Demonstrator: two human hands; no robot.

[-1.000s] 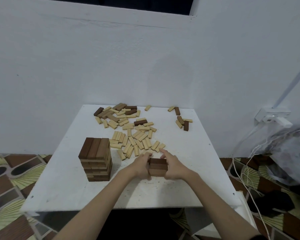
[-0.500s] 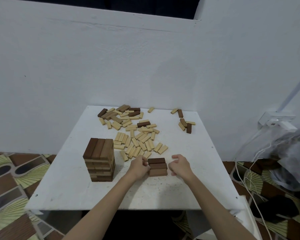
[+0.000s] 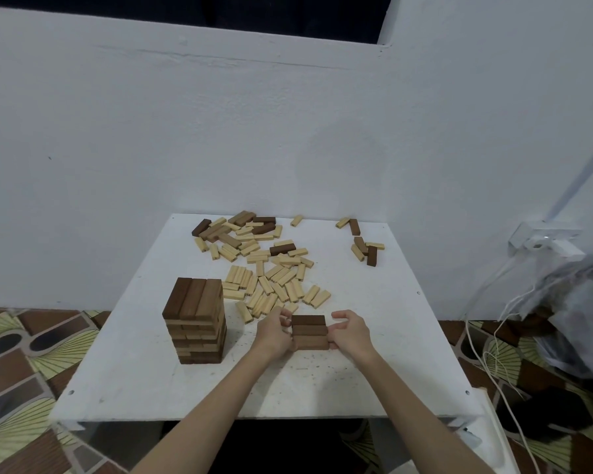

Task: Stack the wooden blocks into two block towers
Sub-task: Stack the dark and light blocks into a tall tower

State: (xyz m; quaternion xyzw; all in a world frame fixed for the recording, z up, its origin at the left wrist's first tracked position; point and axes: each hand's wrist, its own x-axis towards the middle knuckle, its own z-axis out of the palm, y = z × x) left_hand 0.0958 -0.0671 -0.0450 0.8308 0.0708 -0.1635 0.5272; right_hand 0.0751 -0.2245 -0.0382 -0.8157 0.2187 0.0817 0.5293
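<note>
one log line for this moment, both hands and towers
left hand: touching low brown stack | right hand: at its right end | tall brown tower: standing, untouched | loose blocks: behind

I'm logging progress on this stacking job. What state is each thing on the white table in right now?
Tall brown wooden block tower: upright, standing alone, untouched.
Low row of three brown wooden blocks: flat on the white table, one layer, flanked by both hands.
Left hand: fingers curled against the row's left end.
Right hand: fingers curved at the row's right end.
Loose pale and dark wooden blocks: scattered flat, unstacked.
</note>
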